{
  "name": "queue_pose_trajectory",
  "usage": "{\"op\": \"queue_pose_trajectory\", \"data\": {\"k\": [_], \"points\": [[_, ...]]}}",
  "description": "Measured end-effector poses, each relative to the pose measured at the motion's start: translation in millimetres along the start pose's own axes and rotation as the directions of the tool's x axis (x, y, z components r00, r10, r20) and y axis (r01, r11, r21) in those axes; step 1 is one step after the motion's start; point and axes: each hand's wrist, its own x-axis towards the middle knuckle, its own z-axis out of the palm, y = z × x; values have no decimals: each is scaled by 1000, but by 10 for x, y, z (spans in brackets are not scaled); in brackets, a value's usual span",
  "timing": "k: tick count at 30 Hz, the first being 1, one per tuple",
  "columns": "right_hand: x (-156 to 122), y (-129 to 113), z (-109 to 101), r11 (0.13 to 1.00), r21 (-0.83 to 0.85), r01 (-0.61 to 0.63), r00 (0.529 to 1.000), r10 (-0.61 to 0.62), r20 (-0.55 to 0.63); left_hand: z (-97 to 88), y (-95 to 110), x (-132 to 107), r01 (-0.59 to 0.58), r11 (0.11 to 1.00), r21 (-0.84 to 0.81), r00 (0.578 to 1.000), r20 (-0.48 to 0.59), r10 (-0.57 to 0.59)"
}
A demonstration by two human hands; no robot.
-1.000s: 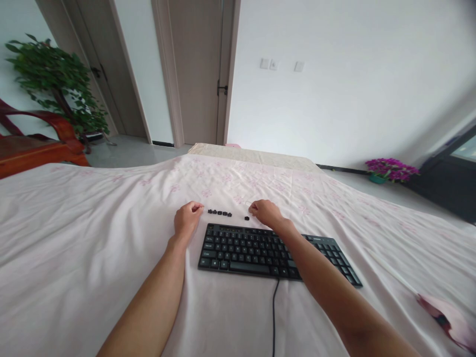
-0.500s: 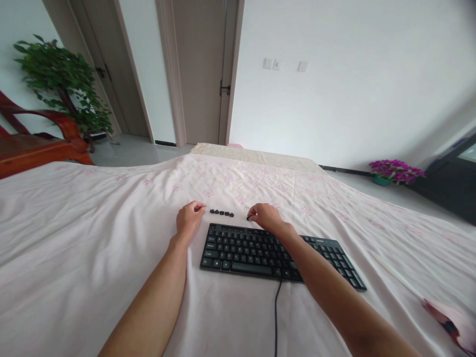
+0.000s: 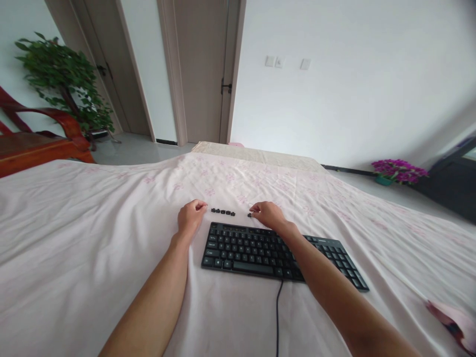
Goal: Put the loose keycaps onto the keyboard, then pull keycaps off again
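A black keyboard lies on a pale flowered cloth, its cable running toward me. Just beyond its back edge, several small black keycaps sit in a short row. To the left of that row rests my left hand, thumb and forefinger pressed together; whatever may be between them is too small to make out. On the other side, my right hand is over the cloth behind the keyboard, thumb and forefinger slightly apart. A single keycap lies by its thumb tip, apart from the row. My right forearm covers part of the keyboard.
A pink object with a pale stick lies on the cloth at the right. Beyond the cloth's edge stand a wooden armchair, a leafy plant, and a pot of purple flowers. A closed door is set in the far wall.
My right forefinger has lifted and parted from the thumb, leaving the single keycap on the cloth. My left hand and the row of keycaps look the same; the view has shifted slightly.
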Motion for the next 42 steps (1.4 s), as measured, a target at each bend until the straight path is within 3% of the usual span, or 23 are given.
{"op": "queue_pose_trajectory", "data": {"k": [17, 30, 36, 42], "points": [[91, -338, 138, 996, -10, 84, 996, -84, 11, 3, 4, 5, -6, 1000, 1, 1000, -7, 6], [78, -307, 109, 997, 29, 73, 997, -72, -15, -5, 11, -10, 1, 1000, 0, 1000, -8, -1], [-230, -114, -144, 999, 48, 24, 996, -20, -87, -10, -35, -24, -42, 997, -69, 999, 0, 42], [-816, 399, -424, 968, -96, -232, 965, 217, -149, 18, -98, -4, -39, 996, -83, 999, 12, 40]]}}
